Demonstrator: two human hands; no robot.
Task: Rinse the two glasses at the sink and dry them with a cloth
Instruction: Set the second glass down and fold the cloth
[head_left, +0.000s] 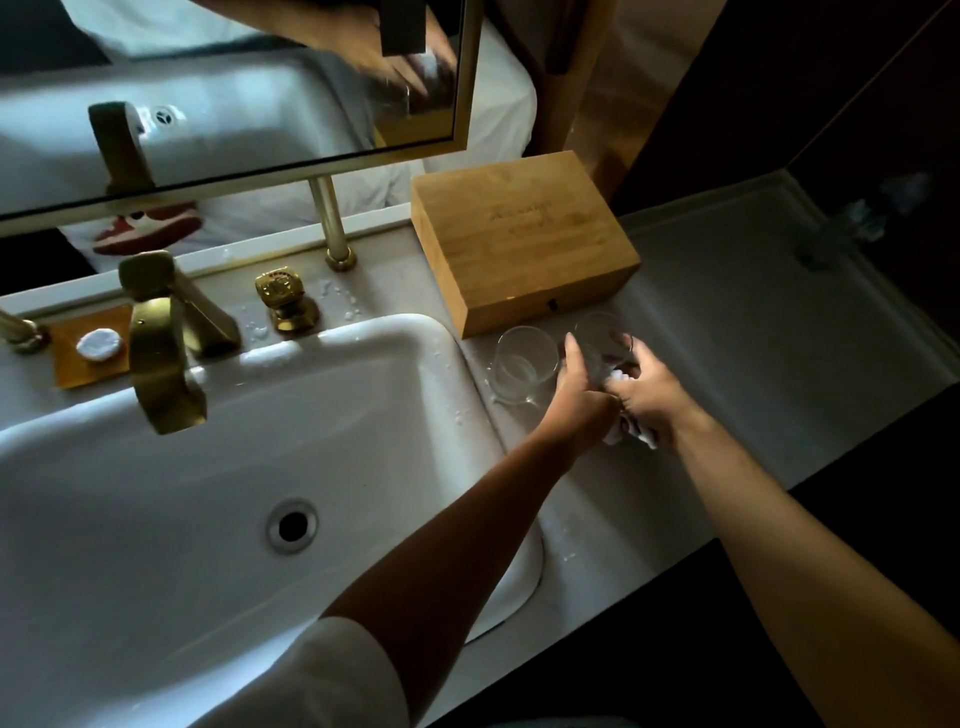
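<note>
Holding second glass (602, 340) over surface (727, 364) beside wooden box (524, 239), left hand (576, 400) grip clamping its wall, right hand (652, 397) grip closing on white cloth (631, 434); first glass (522, 364) standing near sink (260, 467); wet, slippery, fragile

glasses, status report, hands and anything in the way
Both hands on right glass, left hand steadying, right hand bunching cloth. Left glass upright on counter. Box close behind glasses.
</note>
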